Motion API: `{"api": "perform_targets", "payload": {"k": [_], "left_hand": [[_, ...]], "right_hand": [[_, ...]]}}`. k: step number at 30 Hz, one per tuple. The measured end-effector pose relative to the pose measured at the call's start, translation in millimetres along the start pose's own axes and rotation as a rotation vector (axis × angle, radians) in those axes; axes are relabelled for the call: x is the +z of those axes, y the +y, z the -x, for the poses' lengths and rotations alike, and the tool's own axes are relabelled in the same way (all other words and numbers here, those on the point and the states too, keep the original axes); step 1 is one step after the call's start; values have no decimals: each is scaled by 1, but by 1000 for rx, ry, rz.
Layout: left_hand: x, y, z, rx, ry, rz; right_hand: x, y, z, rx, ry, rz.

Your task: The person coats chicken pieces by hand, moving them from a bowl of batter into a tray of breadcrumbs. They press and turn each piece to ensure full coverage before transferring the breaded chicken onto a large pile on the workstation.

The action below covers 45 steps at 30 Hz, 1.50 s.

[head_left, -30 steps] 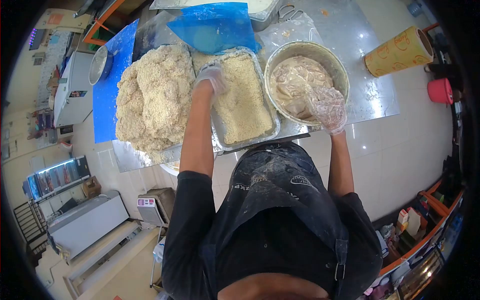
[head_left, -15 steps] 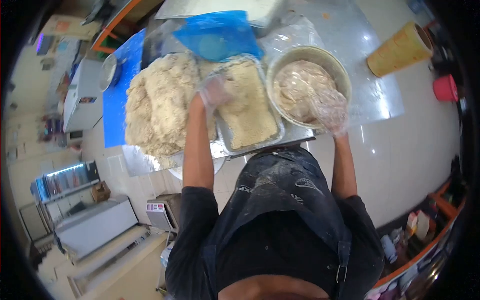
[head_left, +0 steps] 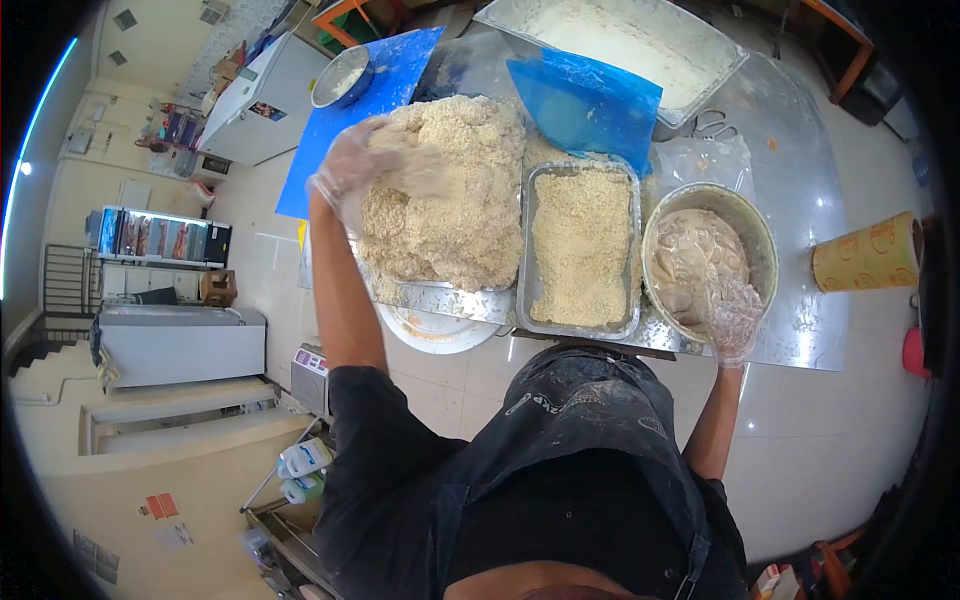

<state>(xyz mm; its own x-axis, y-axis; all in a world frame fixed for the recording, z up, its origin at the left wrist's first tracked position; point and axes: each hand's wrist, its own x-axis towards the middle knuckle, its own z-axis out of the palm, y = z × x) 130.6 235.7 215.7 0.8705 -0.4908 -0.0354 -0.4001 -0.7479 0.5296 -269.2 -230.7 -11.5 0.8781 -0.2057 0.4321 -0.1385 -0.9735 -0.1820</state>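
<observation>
My left hand (head_left: 352, 172), in a clear plastic glove, is at the upper left side of a big crumb-covered heap (head_left: 450, 200). Its fingers are apart, and crumbs beside them are blurred by motion. To the right of the heap is a metal tray (head_left: 524, 300) of pale crumbs (head_left: 585, 245). A round tub (head_left: 765, 235) holds wet, batter-coated pieces (head_left: 695, 250). My right hand (head_left: 735, 322), gloved and coated with batter, rests at the tub's near right edge, its fingers hidden by batter and glare.
Behind the tray lie a blue plastic bag (head_left: 590, 100) and a large metal container (head_left: 735, 62) of white powder. Scissors (head_left: 712, 125) are near the tub. A yellow roll (head_left: 868, 253) stands at the right. A small bowl (head_left: 342, 77) sits on a blue board (head_left: 300, 180).
My left hand has moved from the crumb tray to the heap's far left side. My right hand remains at the tub. The whole view has shifted and turned.
</observation>
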Motion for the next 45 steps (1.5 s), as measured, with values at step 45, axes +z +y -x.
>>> {"api": "perform_targets", "payload": {"k": [45], "left_hand": [[109, 12, 241, -63, 428, 869]], "right_hand": [[-44, 41, -146, -104, -574, -526]]}}
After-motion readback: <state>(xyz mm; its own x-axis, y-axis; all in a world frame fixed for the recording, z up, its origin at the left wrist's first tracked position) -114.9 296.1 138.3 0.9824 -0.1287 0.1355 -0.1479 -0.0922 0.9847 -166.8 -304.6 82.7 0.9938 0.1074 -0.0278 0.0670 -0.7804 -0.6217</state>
